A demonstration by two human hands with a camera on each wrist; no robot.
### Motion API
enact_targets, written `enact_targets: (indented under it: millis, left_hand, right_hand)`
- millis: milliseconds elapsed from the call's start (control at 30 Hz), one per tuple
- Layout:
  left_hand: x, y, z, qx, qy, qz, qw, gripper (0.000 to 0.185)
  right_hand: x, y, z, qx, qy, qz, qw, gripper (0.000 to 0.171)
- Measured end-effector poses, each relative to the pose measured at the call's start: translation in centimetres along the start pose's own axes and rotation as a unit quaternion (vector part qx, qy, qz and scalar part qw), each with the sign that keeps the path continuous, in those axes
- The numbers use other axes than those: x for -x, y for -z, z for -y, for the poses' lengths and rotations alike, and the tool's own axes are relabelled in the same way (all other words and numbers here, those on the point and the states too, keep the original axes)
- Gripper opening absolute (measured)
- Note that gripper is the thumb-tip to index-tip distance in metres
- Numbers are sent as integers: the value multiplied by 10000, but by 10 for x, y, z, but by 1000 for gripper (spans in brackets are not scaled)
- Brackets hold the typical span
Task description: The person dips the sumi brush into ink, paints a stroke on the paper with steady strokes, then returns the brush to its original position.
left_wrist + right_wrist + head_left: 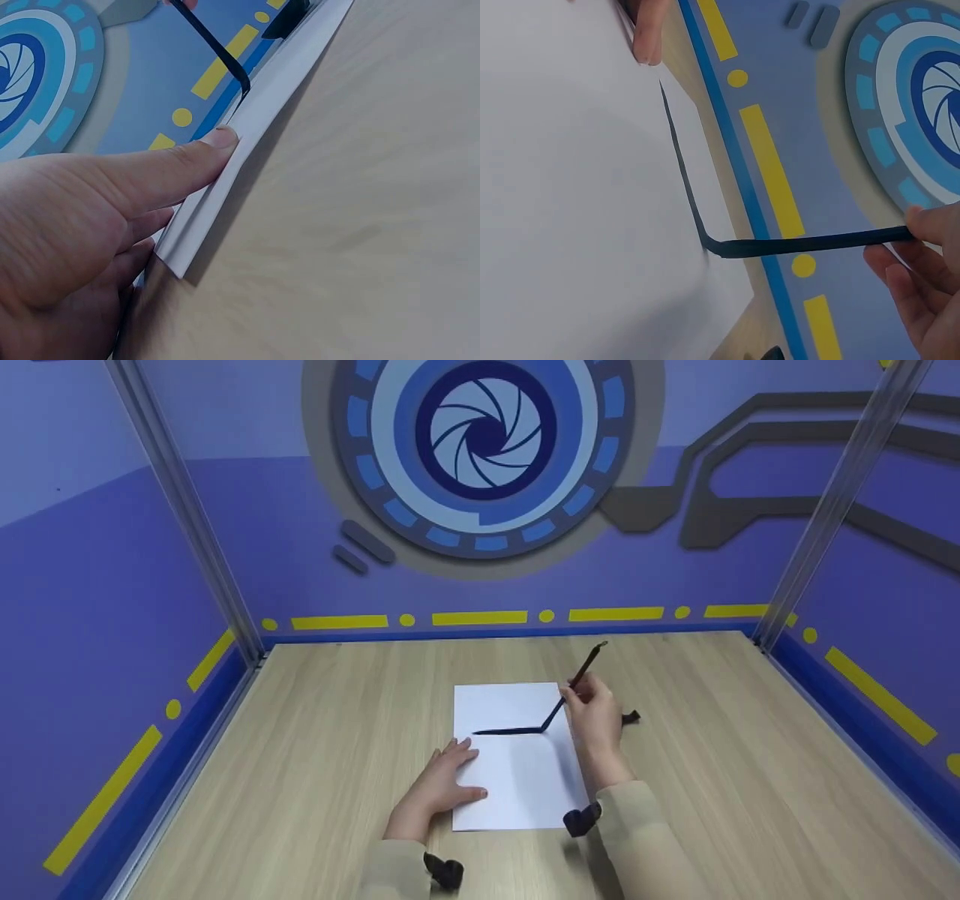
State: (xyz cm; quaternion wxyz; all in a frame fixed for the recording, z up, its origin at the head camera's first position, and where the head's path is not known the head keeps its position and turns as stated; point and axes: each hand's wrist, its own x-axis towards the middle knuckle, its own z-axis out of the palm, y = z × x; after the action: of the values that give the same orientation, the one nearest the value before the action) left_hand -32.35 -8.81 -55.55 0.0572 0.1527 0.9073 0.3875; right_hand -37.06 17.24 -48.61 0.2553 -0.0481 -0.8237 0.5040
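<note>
A white rectangular sheet of paper [517,765] lies flat on the pale wood-grain counter [337,750], near the middle and slightly toward the person. The left hand [442,784] rests palm-down on the sheet's left edge, fingers straight and relaxed; in the left wrist view the thumb [172,169] lies along the paper's edge [247,142], pressing on it, while the nearest corner of the sheet stands a little off the counter.

The right hand [592,716] is raised over the sheet's right edge, its grip closed on a thin dark pen-like tool [581,671] pinched between the fingertips. The tool tilts up and away from the person, its far end pointing toward the back wall. Its lower end meets the paper near the sheet's middle, where a dark horizontal stroke [506,730] runs leftward across the white surface. In the right wrist view the dark tool [810,244] runs from the fingers [922,277] to the paper [570,210], bends where it meets the sheet, and a dark line goes on across the sheet toward the left hand's fingertip [646,34].

Both forearms wear beige sleeves [637,832], each with a black strap at the wrist. A blue-violet back wall [262,547] with a circular shutter emblem [484,435] and a row of yellow dashes [480,618] encloses the counter, with metal posts [187,510] at its corners.
</note>
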Motion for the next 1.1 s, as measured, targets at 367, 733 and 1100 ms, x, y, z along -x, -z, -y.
enact_targets:
  millis: [367, 733, 1100]
  left_hand:
    - [-1, 1, -2, -1, 126, 33, 9999, 73]
    - [0, 1, -3, 18, 166, 23, 9999, 73]
    - [0, 1, -3, -10, 115, 32, 9999, 73]
  right_hand:
    - [-3, 10, -3, 39, 36, 117, 9999, 11]
    - [-5, 17, -6, 169, 8, 64, 9998, 13]
    - [-7, 23, -8, 285, -62, -1, 9996, 16]
